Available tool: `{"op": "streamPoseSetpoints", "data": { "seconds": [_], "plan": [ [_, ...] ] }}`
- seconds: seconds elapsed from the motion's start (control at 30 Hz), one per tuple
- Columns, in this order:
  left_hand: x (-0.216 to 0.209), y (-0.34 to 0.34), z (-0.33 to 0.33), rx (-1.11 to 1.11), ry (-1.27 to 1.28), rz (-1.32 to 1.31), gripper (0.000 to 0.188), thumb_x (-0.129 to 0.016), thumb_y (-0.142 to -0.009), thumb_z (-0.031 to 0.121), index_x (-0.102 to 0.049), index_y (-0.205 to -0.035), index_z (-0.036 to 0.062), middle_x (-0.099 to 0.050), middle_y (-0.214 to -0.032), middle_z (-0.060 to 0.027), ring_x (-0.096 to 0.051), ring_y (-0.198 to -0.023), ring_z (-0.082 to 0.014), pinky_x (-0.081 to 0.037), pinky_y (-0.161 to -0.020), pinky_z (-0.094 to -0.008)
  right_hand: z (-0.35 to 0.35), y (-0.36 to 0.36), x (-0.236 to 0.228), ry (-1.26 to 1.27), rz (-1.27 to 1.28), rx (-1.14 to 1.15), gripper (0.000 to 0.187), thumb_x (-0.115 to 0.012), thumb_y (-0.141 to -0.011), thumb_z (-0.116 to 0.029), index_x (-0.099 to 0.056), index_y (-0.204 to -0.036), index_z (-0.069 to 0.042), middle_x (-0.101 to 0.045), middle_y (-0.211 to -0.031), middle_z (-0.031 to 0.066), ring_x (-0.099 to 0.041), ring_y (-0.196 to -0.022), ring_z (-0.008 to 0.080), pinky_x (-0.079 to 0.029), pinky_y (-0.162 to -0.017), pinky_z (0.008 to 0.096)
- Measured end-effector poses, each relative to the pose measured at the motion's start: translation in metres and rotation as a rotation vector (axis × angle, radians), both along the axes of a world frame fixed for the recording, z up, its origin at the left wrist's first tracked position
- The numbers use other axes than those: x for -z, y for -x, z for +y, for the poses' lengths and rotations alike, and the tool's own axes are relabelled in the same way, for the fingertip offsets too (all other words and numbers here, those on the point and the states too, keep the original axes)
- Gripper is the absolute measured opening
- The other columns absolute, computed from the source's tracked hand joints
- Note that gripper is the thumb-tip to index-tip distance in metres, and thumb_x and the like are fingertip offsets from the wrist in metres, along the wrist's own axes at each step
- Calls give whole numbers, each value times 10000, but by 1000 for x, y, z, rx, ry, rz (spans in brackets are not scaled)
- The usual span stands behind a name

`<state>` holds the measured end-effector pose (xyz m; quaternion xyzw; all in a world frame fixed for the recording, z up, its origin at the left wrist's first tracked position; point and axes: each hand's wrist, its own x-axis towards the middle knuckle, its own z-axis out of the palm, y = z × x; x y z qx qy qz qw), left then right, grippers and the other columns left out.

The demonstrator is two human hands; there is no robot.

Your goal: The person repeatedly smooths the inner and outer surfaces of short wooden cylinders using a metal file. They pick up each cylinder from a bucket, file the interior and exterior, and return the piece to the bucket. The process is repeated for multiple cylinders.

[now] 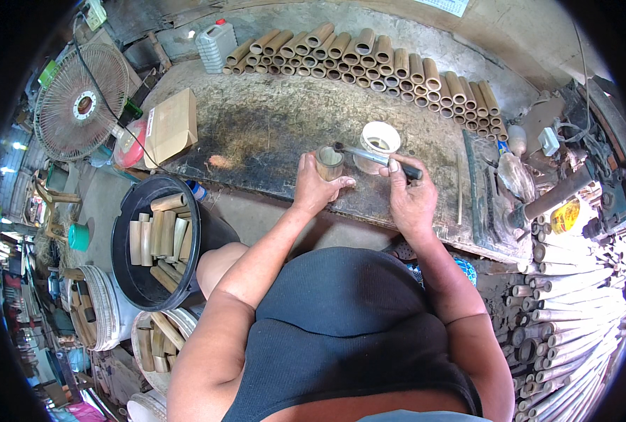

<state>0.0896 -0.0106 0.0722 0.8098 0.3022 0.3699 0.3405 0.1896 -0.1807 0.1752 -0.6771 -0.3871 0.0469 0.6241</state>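
The left hand (pixel 316 186) is holding a tube (pixel 330 171) over the table (pixel 256 130), with its fingers curving round the side and its thumb poking out to the right. The tube's open end is facing up. The right hand (pixel 413 200) is holding a brush (pixel 367 154), its fingers closing in narrow round the dark handle. The brush's dark tip is pointing left, right by the tube's rim. I cannot tell if the tip is touching it. A white cup (pixel 367 131) is sitting just behind the brush.

For a neat job, I think the left hand should be gripping snugly but not squeezing hard, and turning the tube bit by bit so each side is facing the brush. The right hand should be moving lightly and letting the hairs do the work. Too much pushing may be making the tube wobble. The left fingers should be sitting below the rim, out of the tip's way. The brush should be passing clear of the cup, so nothing is tipping over.
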Motion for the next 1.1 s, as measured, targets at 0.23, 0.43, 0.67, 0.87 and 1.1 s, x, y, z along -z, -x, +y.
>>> {"op": "streamPoseSetpoints", "data": {
  "seconds": [0.23, 0.43, 0.67, 0.87, 1.1],
  "plan": [
    [3, -2, 0, -14, 7, 5, 848, -957, -609, 429, -510, -1176, -15, -524, -1157, -165, -567, -1101, -315, -473, -966, -427, -3, -2, 4, -5, 24, 22, 163, -605, -1016, -90, -649, -1143, 2, -744, -916, 85, -671, -872, 91, -511, -795, 240],
    [2, -1, -1, 3, 142, 12, 956, -964, -600, 399, -463, -1296, -22, -557, -1251, -211, -583, -1157, -362, -479, -1003, -428, -7, -5, 5, 32, -18, 61, 164, -620, -1008, -102, -651, -1133, -1, -749, -911, 85, -676, -867, 96, -516, -789, 245],
    [8, 1, -2, 85, 249, -179, 859, -910, -709, 311, -429, -1342, -15, -620, -1224, -207, -632, -1125, -329, -506, -975, -417, -19, -6, -3, -64, 14, 54, 170, -636, -993, -102, -652, -1128, 1, -748, -923, 87, -700, -890, 121, -533, -796, 271],
    [11, 10, 12, 117, 48, -130, 688, -853, -748, 209, -483, -1298, 26, -574, -1273, -168, -589, -1173, -308, -474, -1014, -409, -36, -17, -20, -48, -56, 22, 168, -637, -994, -92, -654, -1130, 6, -732, -943, 85, -696, -897, 122, -523, -790, 260],
    [11, 12, 24, 145, -351, -94, 593, -817, -739, 105, -507, -1244, 89, -583, -1233, -144, -561, -1190, -358, -414, -1051, -467, -33, -17, -13, 87, -178, -157, 162, -646, -991, -99, -675, -1120, -5, -716, -920, 66, -681, -883, 106, -518, -787, 254]
  ]
}}
